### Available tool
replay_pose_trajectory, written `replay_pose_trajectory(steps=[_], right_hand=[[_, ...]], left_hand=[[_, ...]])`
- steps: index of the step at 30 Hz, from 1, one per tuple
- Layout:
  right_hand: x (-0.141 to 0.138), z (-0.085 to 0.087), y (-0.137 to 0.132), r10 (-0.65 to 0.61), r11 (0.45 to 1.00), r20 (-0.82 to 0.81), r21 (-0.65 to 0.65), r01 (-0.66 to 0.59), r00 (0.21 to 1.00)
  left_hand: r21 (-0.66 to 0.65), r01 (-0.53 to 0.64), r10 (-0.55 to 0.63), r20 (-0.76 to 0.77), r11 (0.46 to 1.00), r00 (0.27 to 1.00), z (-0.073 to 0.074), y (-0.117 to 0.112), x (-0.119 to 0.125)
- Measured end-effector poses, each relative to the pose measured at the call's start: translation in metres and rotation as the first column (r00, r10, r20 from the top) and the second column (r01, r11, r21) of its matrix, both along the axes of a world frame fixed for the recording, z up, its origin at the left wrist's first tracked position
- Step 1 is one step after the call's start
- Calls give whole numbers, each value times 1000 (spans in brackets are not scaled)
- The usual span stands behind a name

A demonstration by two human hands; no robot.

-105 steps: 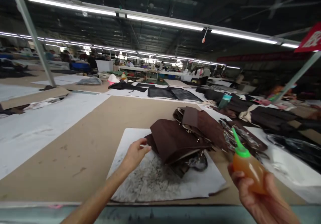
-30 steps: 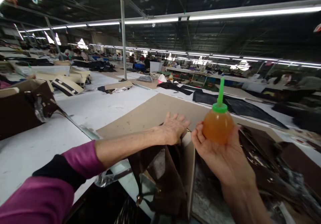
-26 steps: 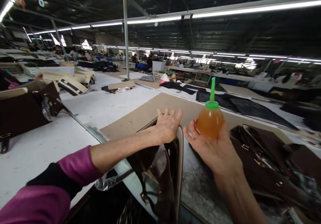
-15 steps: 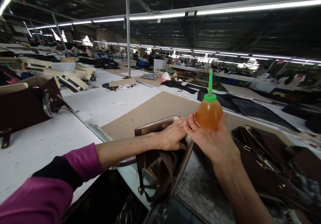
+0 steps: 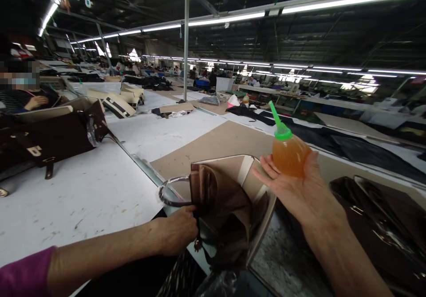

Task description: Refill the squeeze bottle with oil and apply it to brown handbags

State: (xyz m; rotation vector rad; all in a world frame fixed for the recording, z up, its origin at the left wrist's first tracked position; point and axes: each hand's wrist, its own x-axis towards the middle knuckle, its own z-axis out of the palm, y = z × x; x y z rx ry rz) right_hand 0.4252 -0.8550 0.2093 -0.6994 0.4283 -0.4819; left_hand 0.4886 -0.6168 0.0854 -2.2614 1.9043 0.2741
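Observation:
In front of me at the table edge stands an open brown handbag (image 5: 229,204) with a cream lining edge and a plastic-wrapped handle (image 5: 171,192). My left hand (image 5: 179,228) is closed on the bag's near left side, its fingertips partly hidden at the edge. My right hand (image 5: 299,186) holds a glue bottle (image 5: 290,155), round and filled with amber liquid, with a green spout tilted up to the left. The bottle rests between its fingers and thumb, above the bag's right side.
More brown bags (image 5: 376,226) lie at the right. Another brown handbag (image 5: 63,137) stands at the left, near a co-worker's hand (image 5: 36,103). Beige cardboard (image 5: 213,139) covers part of the white table (image 5: 133,181). Black material (image 5: 336,142) lies farther back.
My left hand has come out of the bag's opening and moved to its near left edge. The bottle's spout has tipped left. The view has turned left, and a co-worker has appeared.

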Motion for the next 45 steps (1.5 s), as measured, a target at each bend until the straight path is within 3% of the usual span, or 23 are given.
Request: replay_pose_trajectory(steps=[1, 3, 5, 6, 7, 9, 11, 12, 15, 18, 23, 26, 31, 35, 38, 41, 45], right_hand=[[0, 0, 1, -11, 1000, -7, -4, 11, 1000], [0, 1, 2, -34, 999, -18, 3, 35, 999], [1, 1, 3, -43, 999, -21, 17, 44, 999], [1, 1, 4, -40, 999, -18, 24, 40, 999], [2, 1, 5, -36, 999, -12, 29, 36, 999], [4, 1, 6, -22, 999, 7, 30, 21, 1000], [4, -1, 6, -6, 1000, 20, 21, 5, 1000], [4, -2, 6, -1, 1000, 21, 15, 0, 1000], [1, -5, 3, -6, 1000, 17, 4, 6, 1000], [-2, -7, 0, -5, 1000, 16, 7, 5, 1000], [-1, -7, 1, 9, 1000, 28, -6, -9, 1000], [2, -5, 2, 3, 1000, 12, -16, -3, 1000], [5, -4, 0, -35, 999, 4, 26, 35, 999], [5, -6, 0, -32, 999, 10, 33, 31, 999], [7, -6, 3, -36, 999, 8, 30, 36, 999], [10, -5, 4, -29, 1000, 4, -7, 29, 1000], [13, -3, 3, -25, 995, -14, -92, 24, 1000]], left_hand=[[56, -98, 99, -12, 994, 995, 4, 10, -2], [93, -300, 303, -24, 949, 953, 25, 25, -8], [-27, -427, 424, -66, 904, 903, 57, 29, -15], [-135, -439, 424, -121, 889, 897, 73, 25, -18], [-258, -388, 351, -178, 885, 919, 85, 17, -21], [-454, -207, 101, -247, 867, 964, 98, -6, -24], [-544, -39, -140, -283, 838, 949, 93, -34, -24], [-568, -7, -205, -309, 823, 929, 86, -47, -22], [-608, 1, -286, -372, 794, 883, 65, -75, -17], [-613, 58, -345, -362, 788, 866, 54, -84, -14], [-688, -57, -338, -425, 724, 840, 58, -81, -17], [-673, -71, -357, -474, 736, 805, 57, -81, -21], [-657, -224, -321, -601, 719, 732, 45, -83, -30], [-602, -194, -275, -596, 774, 754, 35, -86, -30], [-572, -100, -235, -482, 814, 844, 37, -81, -26], [-549, -81, -120, -321, 832, 940, 47, -57, -25], [-610, -208, 36, -282, 765, 959, 57, 2, -33]])
